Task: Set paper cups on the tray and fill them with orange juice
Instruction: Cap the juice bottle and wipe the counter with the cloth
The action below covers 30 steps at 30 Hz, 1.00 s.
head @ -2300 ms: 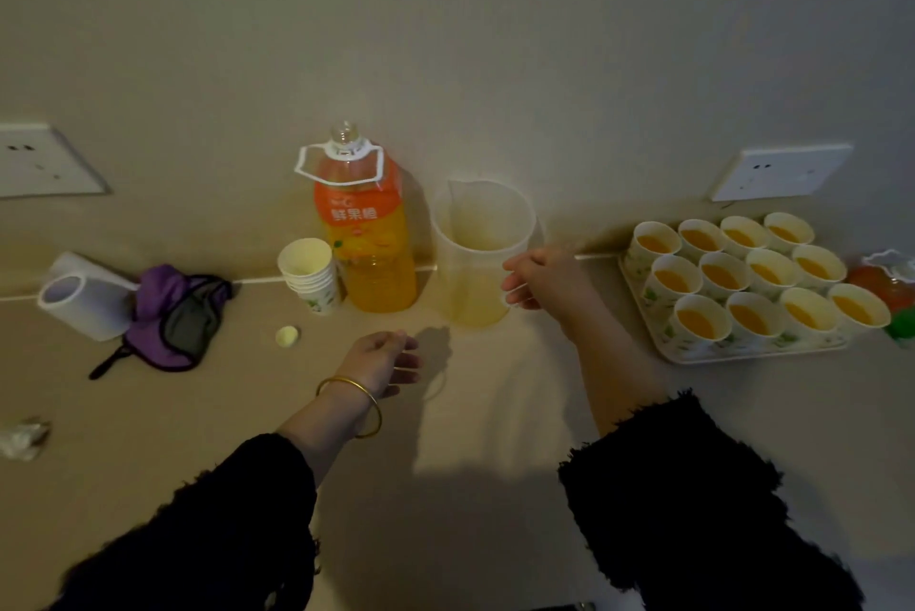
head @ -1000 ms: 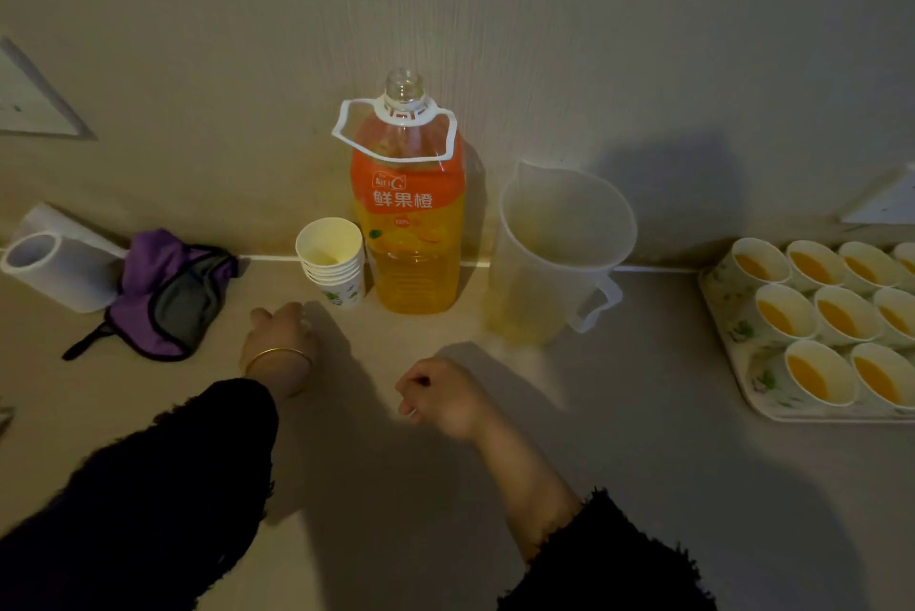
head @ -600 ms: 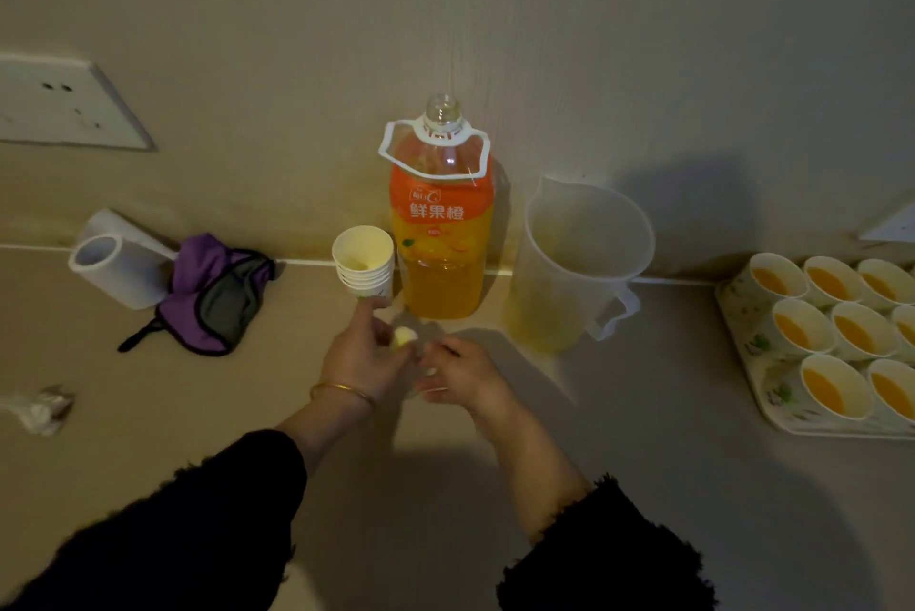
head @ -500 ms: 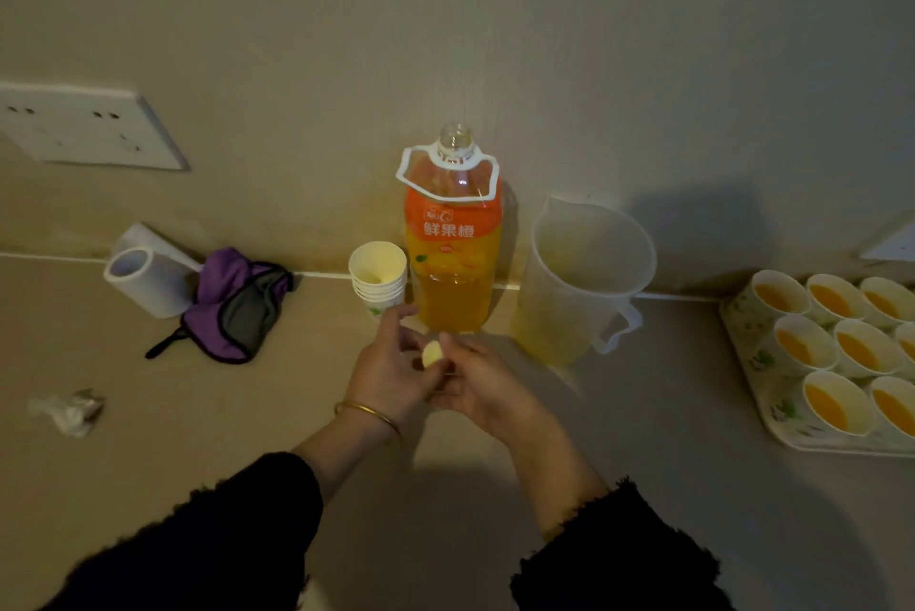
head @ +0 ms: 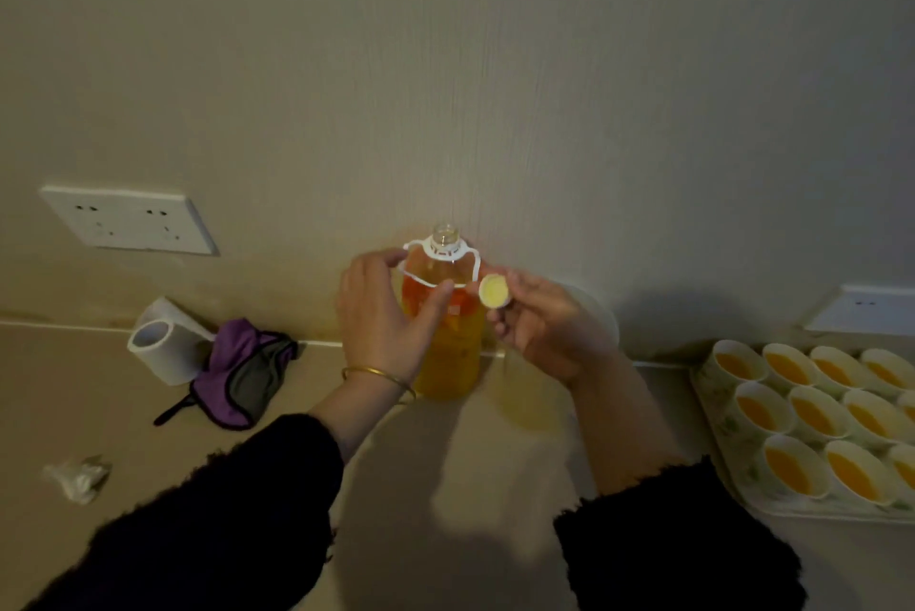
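The cups in view on the tray hold juice, so filling looks done and only capping seems left: the left hand grips the open bottle by the wall, and the right hand pinches the cap beside its neck.

Bottle: orange juice, white handle. Cap: pale yellow. Cups: white w/ green print. Pouch: purple, grey. Sleeves: black.
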{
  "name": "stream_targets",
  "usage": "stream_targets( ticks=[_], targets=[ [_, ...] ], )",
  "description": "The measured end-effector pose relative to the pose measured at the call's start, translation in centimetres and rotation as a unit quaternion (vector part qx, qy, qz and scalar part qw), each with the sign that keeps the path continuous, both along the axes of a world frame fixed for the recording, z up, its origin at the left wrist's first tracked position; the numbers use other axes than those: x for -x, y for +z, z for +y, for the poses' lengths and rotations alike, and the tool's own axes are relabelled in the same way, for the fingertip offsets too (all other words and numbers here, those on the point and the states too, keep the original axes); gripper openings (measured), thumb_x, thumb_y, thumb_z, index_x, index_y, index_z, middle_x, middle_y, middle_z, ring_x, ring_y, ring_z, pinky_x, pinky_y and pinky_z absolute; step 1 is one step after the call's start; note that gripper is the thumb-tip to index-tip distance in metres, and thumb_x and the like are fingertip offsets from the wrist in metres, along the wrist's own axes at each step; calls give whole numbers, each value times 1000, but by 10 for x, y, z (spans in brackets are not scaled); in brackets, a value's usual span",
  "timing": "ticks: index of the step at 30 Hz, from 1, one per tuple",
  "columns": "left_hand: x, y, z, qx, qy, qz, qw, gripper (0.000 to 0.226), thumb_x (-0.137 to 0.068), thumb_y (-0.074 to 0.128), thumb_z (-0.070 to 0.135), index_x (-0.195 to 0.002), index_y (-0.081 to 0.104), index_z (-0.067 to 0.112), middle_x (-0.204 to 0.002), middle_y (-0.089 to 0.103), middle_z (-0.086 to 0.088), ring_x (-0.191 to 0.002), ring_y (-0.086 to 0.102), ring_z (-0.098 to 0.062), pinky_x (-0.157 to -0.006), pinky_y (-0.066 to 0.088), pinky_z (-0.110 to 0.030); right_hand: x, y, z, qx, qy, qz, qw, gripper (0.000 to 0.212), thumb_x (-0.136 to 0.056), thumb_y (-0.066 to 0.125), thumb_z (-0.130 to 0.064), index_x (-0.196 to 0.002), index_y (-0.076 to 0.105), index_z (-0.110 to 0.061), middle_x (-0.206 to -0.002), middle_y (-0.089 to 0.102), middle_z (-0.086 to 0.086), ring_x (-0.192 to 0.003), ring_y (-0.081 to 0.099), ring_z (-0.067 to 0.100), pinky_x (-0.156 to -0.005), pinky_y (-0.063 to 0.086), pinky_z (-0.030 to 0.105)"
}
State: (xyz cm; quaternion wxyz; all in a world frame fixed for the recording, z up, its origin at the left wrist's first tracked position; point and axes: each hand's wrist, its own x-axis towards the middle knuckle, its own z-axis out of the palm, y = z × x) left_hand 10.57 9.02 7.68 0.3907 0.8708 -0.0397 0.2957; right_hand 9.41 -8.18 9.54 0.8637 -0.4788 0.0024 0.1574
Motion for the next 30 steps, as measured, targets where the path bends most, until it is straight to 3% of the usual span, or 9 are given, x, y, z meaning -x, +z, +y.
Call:
stream_targets(
  ticks=[4,8,13,17,20,25,30],
  targets=[
    [-30,24,-9,-30,8,68,997,76,-71,60,62,-126,50,11,-123,56,-5,-118,46,-27,-96,37,-38,-25,39,1,-18,-61,-57,996,14,-91,48,-4,-101,57,-8,-96,65,12,-72,68,17,-68,57,26],
    [-54,25,-17,-27,-52,188,980,91,-68,75,50,-141,35,14,-137,50,0,-128,44,-22,-103,38,-38,-54,54,13,175,-144,-70,971,16,-94,56,-8,-109,54,-11,-93,63,9,-79,68,18,-78,57,29],
    [-58,13,-18,42,-94,240,965,92,-68,81,32,-143,31,13,-139,48,-2,-126,46,-22,-97,37,-30,-82,45,29,478,-147,-90,861,26,-86,67,-31,-109,61,-22,-105,66,2,-94,64,21,-89,54,42],
    [-55,7,-20,53,-80,235,967,85,-67,82,29,-138,39,13,-135,52,-5,-123,48,-24,-94,40,-32,-83,49,35,607,-76,-166,774,32,-84,69,-21,-116,63,-18,-113,64,1,-101,59,15,-86,49,29],
    [-54,4,-20,57,-83,213,972,71,-67,82,28,-129,49,13,-124,57,-6,-113,54,-24,-85,42,-32,-81,55,40,666,-35,-209,715,34,-84,70,-19,-117,63,-17,-116,62,1,-103,58,16,-78,44,24],
    [-54,3,-19,62,-88,207,972,60,-67,82,27,-118,55,11,-113,59,-8,-103,56,-25,-84,47,-37,-85,59,48,735,-4,-247,631,35,-86,67,-20,-121,62,-15,-119,62,4,-105,59,21,-85,46,28],
    [-55,2,-18,56,-84,216,971,60,-66,82,32,-116,54,13,-111,60,-7,-101,57,-25,-83,49,-38,-88,59,51,762,4,-266,590,36,-85,69,-25,-119,62,-15,-115,63,5,-101,58,21,-76,41,25]
  ],
)
